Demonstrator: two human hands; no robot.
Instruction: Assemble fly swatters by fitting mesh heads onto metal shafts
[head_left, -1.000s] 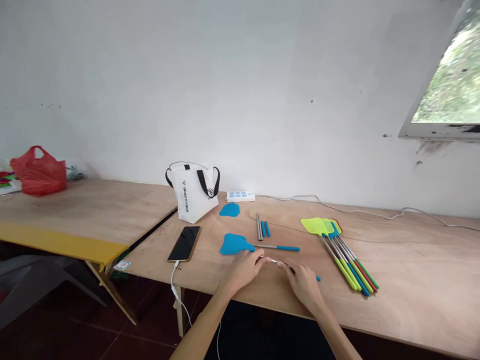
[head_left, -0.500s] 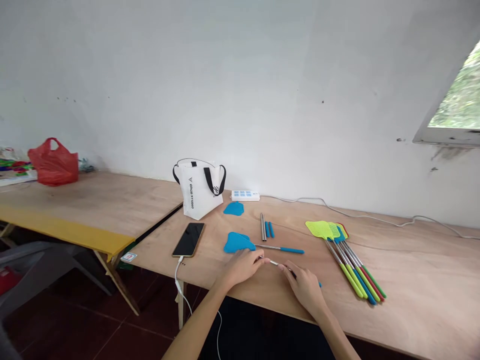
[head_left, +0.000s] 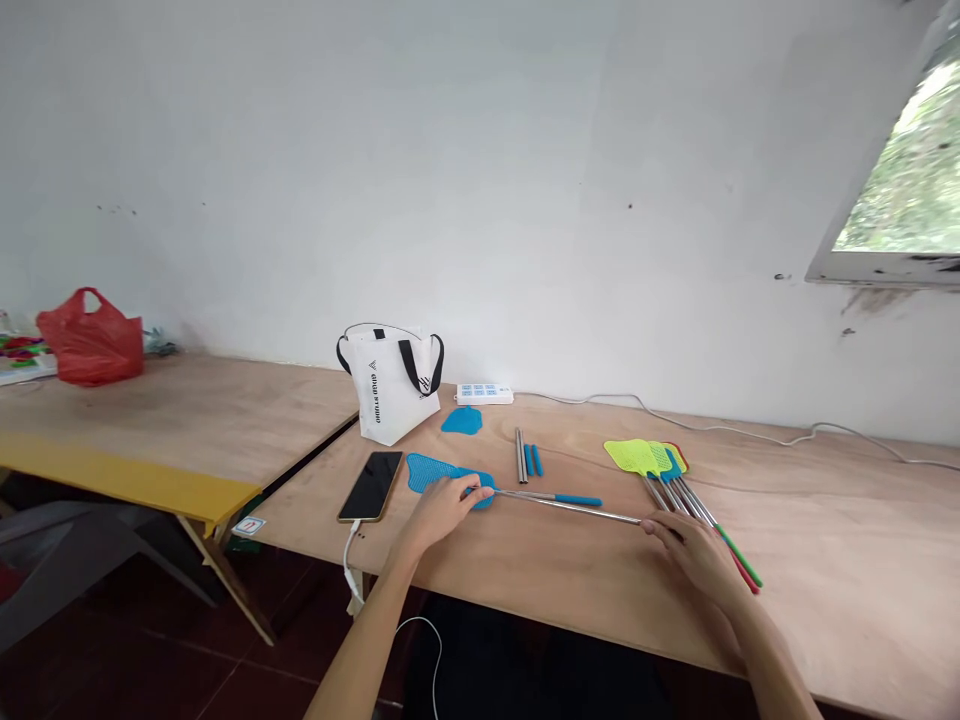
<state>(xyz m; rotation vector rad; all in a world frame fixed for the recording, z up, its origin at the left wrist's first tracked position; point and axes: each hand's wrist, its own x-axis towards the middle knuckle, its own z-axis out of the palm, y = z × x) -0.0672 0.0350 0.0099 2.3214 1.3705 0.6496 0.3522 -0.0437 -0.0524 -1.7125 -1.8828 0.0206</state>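
A telescopic fly swatter (head_left: 611, 515) is stretched between my hands, its metal rod drawn out long. My left hand (head_left: 444, 508) pinches the rod near the blue mesh end (head_left: 429, 472). Farther right, my right hand (head_left: 694, 548) is closed around the other end, hiding the grip. Just behind the rod lies a second swatter with a blue handle (head_left: 579, 500); its blue head is partly covered by my left hand. Beyond are a loose blue swatter head (head_left: 462, 420), metal tubes (head_left: 521, 456) and short blue grips (head_left: 533, 460).
Several swatters with yellow, blue and red heads (head_left: 634, 456) lie fanned beside my right hand. A phone (head_left: 371, 486) on a white cable lies at left, near a white bag (head_left: 394, 395) and a power strip (head_left: 484, 394). A red plastic bag (head_left: 94, 345) sits on the other table.
My hands have moved apart, the left one leftward and the right one rightward, and the rod between them has become much longer. The blue mesh end has shifted left.
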